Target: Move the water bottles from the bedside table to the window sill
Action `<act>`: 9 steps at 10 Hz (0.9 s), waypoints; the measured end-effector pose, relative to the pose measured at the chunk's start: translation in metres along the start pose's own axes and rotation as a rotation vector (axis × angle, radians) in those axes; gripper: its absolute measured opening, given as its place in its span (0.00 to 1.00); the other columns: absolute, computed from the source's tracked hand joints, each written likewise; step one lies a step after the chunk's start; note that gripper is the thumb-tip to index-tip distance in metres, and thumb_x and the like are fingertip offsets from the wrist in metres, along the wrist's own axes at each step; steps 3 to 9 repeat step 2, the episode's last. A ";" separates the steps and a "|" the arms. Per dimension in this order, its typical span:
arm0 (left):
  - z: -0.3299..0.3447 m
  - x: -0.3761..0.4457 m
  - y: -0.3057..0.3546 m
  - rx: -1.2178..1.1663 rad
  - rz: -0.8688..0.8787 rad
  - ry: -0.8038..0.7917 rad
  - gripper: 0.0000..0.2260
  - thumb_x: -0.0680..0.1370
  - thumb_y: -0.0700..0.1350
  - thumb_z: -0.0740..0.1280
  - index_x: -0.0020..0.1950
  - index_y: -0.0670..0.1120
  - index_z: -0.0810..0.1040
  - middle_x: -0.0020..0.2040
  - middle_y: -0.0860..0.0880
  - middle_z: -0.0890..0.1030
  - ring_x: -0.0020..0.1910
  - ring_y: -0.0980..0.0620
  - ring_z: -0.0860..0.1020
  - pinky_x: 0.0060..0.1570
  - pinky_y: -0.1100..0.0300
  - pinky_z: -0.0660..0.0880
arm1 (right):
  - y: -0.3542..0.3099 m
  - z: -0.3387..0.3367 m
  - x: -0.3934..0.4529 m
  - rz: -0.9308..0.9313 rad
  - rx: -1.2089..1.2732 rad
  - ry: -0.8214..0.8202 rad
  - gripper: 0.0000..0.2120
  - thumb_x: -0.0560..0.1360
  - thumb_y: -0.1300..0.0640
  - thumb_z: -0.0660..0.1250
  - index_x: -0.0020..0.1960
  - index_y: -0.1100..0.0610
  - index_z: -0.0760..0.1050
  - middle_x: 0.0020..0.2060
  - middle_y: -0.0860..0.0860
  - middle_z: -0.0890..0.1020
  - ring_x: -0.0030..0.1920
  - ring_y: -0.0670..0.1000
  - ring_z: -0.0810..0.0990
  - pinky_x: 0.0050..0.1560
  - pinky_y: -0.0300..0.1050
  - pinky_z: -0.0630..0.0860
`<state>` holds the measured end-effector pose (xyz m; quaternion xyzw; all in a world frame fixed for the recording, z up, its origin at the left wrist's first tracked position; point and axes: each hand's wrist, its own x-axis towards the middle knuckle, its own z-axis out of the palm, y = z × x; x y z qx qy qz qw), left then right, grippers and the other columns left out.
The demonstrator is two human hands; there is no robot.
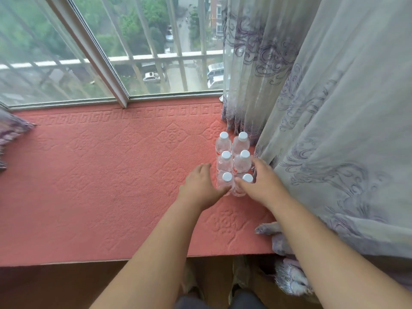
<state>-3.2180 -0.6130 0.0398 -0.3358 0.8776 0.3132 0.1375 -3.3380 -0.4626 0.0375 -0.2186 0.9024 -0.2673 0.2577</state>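
Several clear water bottles with white caps stand upright in two close rows on the window sill (93, 179), which is covered by a salmon-pink embossed mat. The far pair (223, 142) stands near the curtain hem. My left hand (200, 188) wraps the near left bottle (227, 179) from its left side. My right hand (258, 184) grips the near right bottle (247, 179), thumb across its front. Both near bottles rest on the mat, bodies largely hidden by my fingers.
A grey curtain with purple swirls (334, 130) hangs directly right of the bottles and brushes my right arm. Window glass and frame (120, 94) bound the sill's far side. Another curtain end (11, 134) lies at far left. The sill's front edge (156, 259) is near me.
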 end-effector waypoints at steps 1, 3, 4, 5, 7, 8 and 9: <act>-0.029 -0.023 0.016 0.074 -0.001 0.067 0.37 0.76 0.72 0.56 0.81 0.56 0.57 0.82 0.52 0.57 0.80 0.47 0.57 0.73 0.38 0.61 | -0.025 -0.026 -0.007 -0.022 -0.105 -0.011 0.46 0.66 0.30 0.66 0.79 0.48 0.59 0.76 0.54 0.66 0.75 0.57 0.66 0.72 0.57 0.67; -0.051 -0.048 0.033 0.099 -0.001 0.129 0.34 0.78 0.72 0.49 0.81 0.58 0.56 0.83 0.52 0.55 0.80 0.46 0.55 0.73 0.37 0.60 | -0.050 -0.053 -0.017 -0.087 -0.182 0.049 0.39 0.66 0.28 0.60 0.73 0.44 0.65 0.68 0.52 0.72 0.71 0.58 0.71 0.67 0.59 0.71; -0.051 -0.048 0.033 0.099 -0.001 0.129 0.34 0.78 0.72 0.49 0.81 0.58 0.56 0.83 0.52 0.55 0.80 0.46 0.55 0.73 0.37 0.60 | -0.050 -0.053 -0.017 -0.087 -0.182 0.049 0.39 0.66 0.28 0.60 0.73 0.44 0.65 0.68 0.52 0.72 0.71 0.58 0.71 0.67 0.59 0.71; -0.051 -0.048 0.033 0.099 -0.001 0.129 0.34 0.78 0.72 0.49 0.81 0.58 0.56 0.83 0.52 0.55 0.80 0.46 0.55 0.73 0.37 0.60 | -0.050 -0.053 -0.017 -0.087 -0.182 0.049 0.39 0.66 0.28 0.60 0.73 0.44 0.65 0.68 0.52 0.72 0.71 0.58 0.71 0.67 0.59 0.71; -0.051 -0.048 0.033 0.099 -0.001 0.129 0.34 0.78 0.72 0.49 0.81 0.58 0.56 0.83 0.52 0.55 0.80 0.46 0.55 0.73 0.37 0.60 | -0.050 -0.053 -0.017 -0.087 -0.182 0.049 0.39 0.66 0.28 0.60 0.73 0.44 0.65 0.68 0.52 0.72 0.71 0.58 0.71 0.67 0.59 0.71; -0.051 -0.048 0.033 0.099 -0.001 0.129 0.34 0.78 0.72 0.49 0.81 0.58 0.56 0.83 0.52 0.55 0.80 0.46 0.55 0.73 0.37 0.60 | -0.050 -0.053 -0.017 -0.087 -0.182 0.049 0.39 0.66 0.28 0.60 0.73 0.44 0.65 0.68 0.52 0.72 0.71 0.58 0.71 0.67 0.59 0.71; -0.051 -0.048 0.033 0.099 -0.001 0.129 0.34 0.78 0.72 0.49 0.81 0.58 0.56 0.83 0.52 0.55 0.80 0.46 0.55 0.73 0.37 0.60 | -0.050 -0.053 -0.017 -0.087 -0.182 0.049 0.39 0.66 0.28 0.60 0.73 0.44 0.65 0.68 0.52 0.72 0.71 0.58 0.71 0.67 0.59 0.71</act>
